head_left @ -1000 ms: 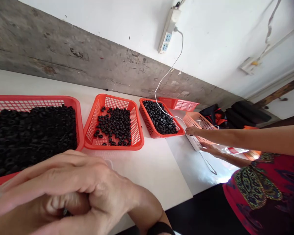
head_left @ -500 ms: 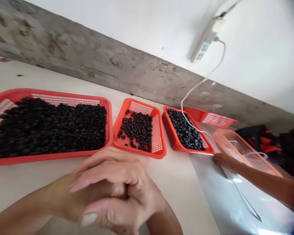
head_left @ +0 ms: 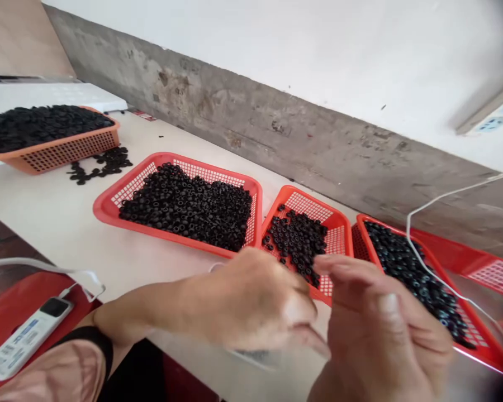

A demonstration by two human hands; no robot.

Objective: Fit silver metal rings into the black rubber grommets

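My left hand reaches in from the left with its fingers curled over. Its fingertips are blurred, and whatever they may hold is hidden. Close beside it, on the right, is my right hand, fingers stretched toward the left hand and thumb apart; nothing shows in it. Behind the hands stands a small red basket with a loose layer of small black rings. To its left is a larger red basket heaped with similar black rings.
Shiny black pieces fill a red basket at right, crossed by a white cable. An orange basket of flat black pieces stands far left, with loose black pieces beside it. A white power strip lies on red at lower left.
The view has swung left, so the baskets sit farther right and the orange basket shows. My hands, overlapping before, are now side by side. The other person's arm has left the view.
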